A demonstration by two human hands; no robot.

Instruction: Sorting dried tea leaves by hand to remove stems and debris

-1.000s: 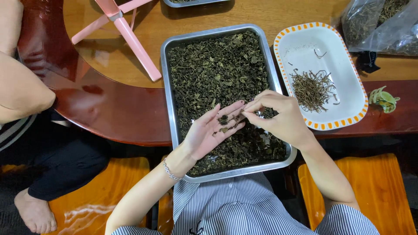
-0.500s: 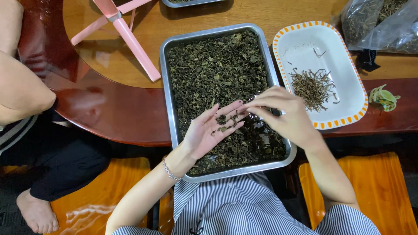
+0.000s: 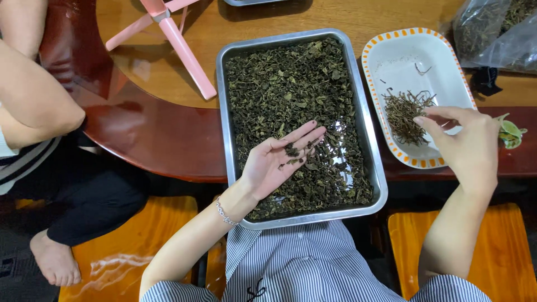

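Here, left hand (image 3: 277,162) lies palm up & open over the metal tray (image 3: 366,140) of dried leaves (image 3: 291,84), a few bits on the palm. Right hand (image 3: 464,142) hovers over the white dish (image 3: 425,61), fingers pinched above the stems (image 3: 404,114); can't tell if it holds any.

The person wears a blue-and-white striped shirt (image 3: 313,263) and a thin silver bracelet (image 3: 224,213).

Open wooden surface (image 3: 313,17) beyond the metal tray (image 3: 222,112); pink stand (image 3: 182,42) blocking the left approach, white dish (image 3: 442,53) and plastic bag (image 3: 492,33) crowding the right, another person's arm (image 3: 33,100) at far left.
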